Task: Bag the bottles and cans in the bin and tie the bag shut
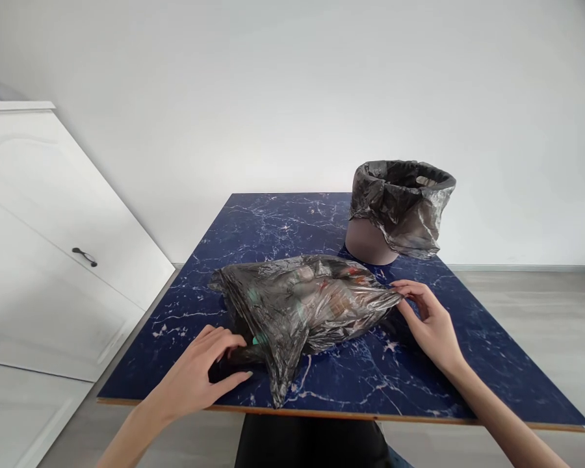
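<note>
A filled, translucent black rubbish bag [302,305] lies on its side in the middle of the blue marbled table [273,227]. My left hand [199,374] rests at the bag's near left end, fingers curled around a fold of the plastic. My right hand [429,322] is at the bag's right end, fingertips pinching the stretched plastic there. Bits of coloured waste show through the bag.
A small brown bin [370,240] lined with a black bag [402,201] stands at the table's far right. A white cabinet [53,247] with dark handles leans along the left. Grey floor lies to the right, a white wall behind.
</note>
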Action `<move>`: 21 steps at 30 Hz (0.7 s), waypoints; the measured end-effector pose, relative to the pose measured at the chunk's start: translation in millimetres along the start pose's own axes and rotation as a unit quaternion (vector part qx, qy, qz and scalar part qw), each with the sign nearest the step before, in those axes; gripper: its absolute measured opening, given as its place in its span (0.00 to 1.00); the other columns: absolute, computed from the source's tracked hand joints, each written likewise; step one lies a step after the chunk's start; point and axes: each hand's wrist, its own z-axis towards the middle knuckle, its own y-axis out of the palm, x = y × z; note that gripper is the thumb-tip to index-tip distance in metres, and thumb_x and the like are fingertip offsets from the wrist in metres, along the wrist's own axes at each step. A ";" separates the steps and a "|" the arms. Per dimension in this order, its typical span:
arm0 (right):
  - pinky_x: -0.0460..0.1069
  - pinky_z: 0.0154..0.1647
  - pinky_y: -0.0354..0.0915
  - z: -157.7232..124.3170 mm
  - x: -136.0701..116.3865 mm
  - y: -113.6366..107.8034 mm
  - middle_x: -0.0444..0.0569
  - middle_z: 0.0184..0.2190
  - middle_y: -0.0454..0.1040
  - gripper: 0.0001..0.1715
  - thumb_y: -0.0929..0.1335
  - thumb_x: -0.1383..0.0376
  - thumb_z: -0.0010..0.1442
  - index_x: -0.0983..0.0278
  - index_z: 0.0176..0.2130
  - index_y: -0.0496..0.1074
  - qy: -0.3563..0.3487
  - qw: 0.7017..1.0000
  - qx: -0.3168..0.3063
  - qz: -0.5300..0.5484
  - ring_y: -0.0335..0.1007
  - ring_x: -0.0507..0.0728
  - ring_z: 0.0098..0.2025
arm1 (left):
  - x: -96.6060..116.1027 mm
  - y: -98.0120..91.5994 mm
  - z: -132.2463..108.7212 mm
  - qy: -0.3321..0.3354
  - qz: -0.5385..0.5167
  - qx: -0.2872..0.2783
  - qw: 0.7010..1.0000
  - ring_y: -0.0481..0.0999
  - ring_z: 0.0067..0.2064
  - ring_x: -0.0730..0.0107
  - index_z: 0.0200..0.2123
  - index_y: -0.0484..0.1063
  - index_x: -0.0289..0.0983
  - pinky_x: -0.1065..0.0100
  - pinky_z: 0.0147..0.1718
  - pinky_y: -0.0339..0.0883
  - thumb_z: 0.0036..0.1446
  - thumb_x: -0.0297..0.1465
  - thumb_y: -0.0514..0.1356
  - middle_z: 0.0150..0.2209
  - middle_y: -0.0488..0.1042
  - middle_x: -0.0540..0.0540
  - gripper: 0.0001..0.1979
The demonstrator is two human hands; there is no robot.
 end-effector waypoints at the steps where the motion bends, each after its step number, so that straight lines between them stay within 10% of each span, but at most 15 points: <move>1: 0.60 0.60 0.69 0.1 -0.4 0.1 0.52 0.54 0.76 0.06 0.70 0.56 0.72 0.55 0.45 0.74 0.000 1.000 0.000 -0.001 0.74 0.63 0.58 | 1.2 0.7 -3.6 0.023 0.009 0.002 1.000 0.79 0.45 0.60 0.51 0.77 0.44 0.57 0.55 0.71 0.71 0.41 0.63 0.43 0.80 0.46 0.11; 9: 0.60 0.60 0.70 -0.6 -1.5 -0.4 0.53 0.53 0.76 0.07 0.70 0.56 0.72 0.55 0.45 0.74 0.005 1.000 -0.005 -0.003 0.74 0.64 0.58 | 19.5 -4.3 -18.2 0.071 0.035 0.015 0.997 0.75 0.45 0.58 0.45 0.81 0.44 0.55 0.50 0.70 0.69 0.28 0.57 0.45 0.77 0.42 0.12; 13: 0.61 0.61 0.69 -0.6 -0.9 -0.1 0.53 0.53 0.76 0.07 0.70 0.56 0.72 0.56 0.45 0.73 0.003 1.000 -0.005 -0.001 0.74 0.64 0.58 | 25.2 2.4 0.6 0.008 0.029 0.082 0.996 0.76 0.55 0.55 0.54 0.78 0.45 0.55 0.56 0.69 0.75 0.32 0.54 0.52 0.78 0.42 0.13; 21: 0.61 0.61 0.69 1.7 -3.3 -0.8 0.53 0.52 0.76 0.07 0.69 0.56 0.73 0.56 0.45 0.73 0.000 1.000 0.005 -0.001 0.74 0.64 0.57 | 39.2 20.9 46.8 0.003 0.086 0.041 0.995 0.73 0.59 0.43 0.54 0.76 0.37 0.45 0.56 0.67 0.77 0.38 0.49 0.53 0.79 0.35 0.19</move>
